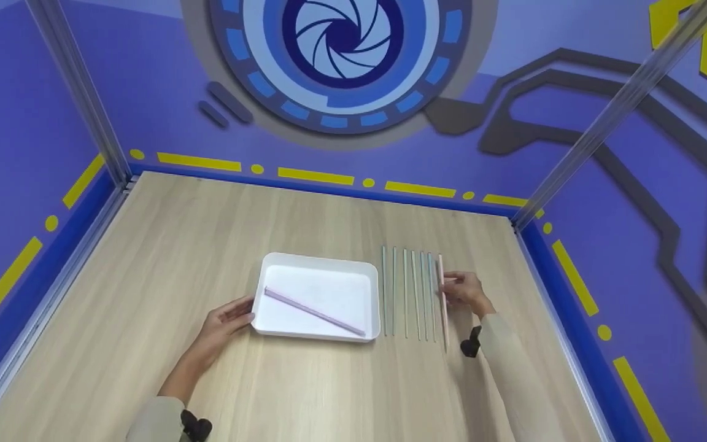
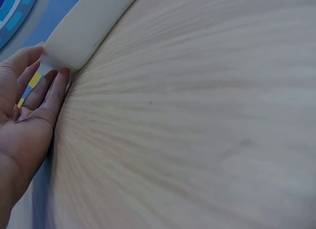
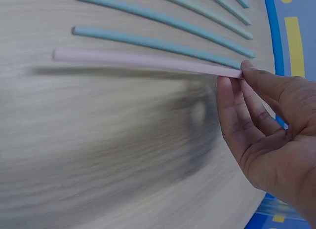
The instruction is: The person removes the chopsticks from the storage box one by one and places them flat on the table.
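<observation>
A shallow white tray (image 1: 316, 263) stands on the wooden table, with a pale purple straw (image 1: 315, 311) lying slantwise inside it. My left hand (image 1: 224, 323) touches the tray's left end, its fingers nearly straight against the wall in the left wrist view. To the right of the tray, my right hand (image 1: 465, 291) pinches a pink straw (image 3: 123, 59) between thumb and fingertips, a little above the table, where it casts a shadow. Beside it several blue and green straws (image 1: 413, 294) lie side by side on the table.
Blue printed panels (image 1: 304, 147) with yellow dashes close off the back and both sides. Metal posts (image 1: 77, 92) rise at the corners. The wooden tabletop (image 1: 237, 227) spreads around the tray.
</observation>
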A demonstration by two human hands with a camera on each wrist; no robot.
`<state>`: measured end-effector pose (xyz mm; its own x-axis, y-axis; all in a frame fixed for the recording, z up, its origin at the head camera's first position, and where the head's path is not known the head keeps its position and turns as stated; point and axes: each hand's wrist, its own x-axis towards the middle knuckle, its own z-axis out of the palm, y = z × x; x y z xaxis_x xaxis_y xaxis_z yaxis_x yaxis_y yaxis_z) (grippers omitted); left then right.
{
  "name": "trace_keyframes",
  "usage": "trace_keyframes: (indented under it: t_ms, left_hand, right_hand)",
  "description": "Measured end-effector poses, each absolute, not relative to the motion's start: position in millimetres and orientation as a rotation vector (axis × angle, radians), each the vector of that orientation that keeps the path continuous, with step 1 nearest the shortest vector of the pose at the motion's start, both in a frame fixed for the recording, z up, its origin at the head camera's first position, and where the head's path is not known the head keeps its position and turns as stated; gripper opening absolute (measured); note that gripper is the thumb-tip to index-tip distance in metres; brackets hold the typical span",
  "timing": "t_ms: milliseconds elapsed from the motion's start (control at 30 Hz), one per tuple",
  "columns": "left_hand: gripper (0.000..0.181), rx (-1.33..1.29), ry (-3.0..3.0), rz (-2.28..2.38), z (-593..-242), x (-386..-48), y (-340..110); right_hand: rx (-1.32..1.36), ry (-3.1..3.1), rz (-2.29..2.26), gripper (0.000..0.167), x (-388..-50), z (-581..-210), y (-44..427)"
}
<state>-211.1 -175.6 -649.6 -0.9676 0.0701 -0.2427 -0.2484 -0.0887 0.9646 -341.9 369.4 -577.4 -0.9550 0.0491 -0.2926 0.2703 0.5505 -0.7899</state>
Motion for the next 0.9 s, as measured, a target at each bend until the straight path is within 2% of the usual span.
trace_keyframes:
  t_ms: [267, 900]
  left_hand:
    - [0.062, -0.169, 1.951, 2.165, -648.7, -210.2, -175.8]
    - [0.061, -0.195, 1.929, 2.177, -647.4, -210.0, -174.7]
  right_hand:
    - [0.346, 2.565, -1.395, 0.046, -346.4, -594.2, 370.2]
    - [0.401, 2.703, -1.356, 0.036, -354.7, -604.5, 364.5]
